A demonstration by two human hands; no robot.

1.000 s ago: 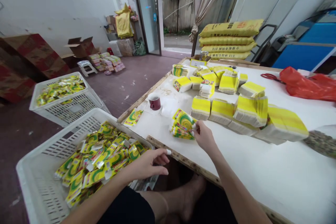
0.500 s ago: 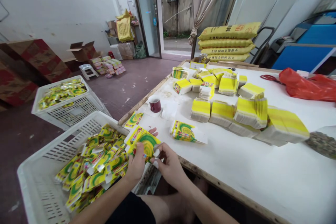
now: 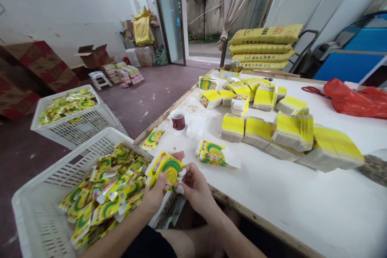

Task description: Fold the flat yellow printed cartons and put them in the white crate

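Observation:
My left hand (image 3: 154,195) grips a small bunch of yellow-green packets (image 3: 165,169) from below, just off the table's near edge. My right hand (image 3: 193,185) pinches the bunch's right corner with its fingertips. A flat pile of the same packets (image 3: 211,153) lies on the white table (image 3: 272,197) just beyond my hands. A white crate (image 3: 45,193) full of loose packets sits at my left, under my left forearm.
Stacks of yellow-topped bags (image 3: 290,133) run across the table. A dark red cup (image 3: 178,120) and one loose packet (image 3: 153,138) sit near the table's left edge. A second crate (image 3: 72,117) stands further left. A red plastic bag (image 3: 356,100) lies far right.
A second ago my right hand touched the pile on the table and my left rested by the crate. Both hands now hold a bunch of packets together near the table's edge.

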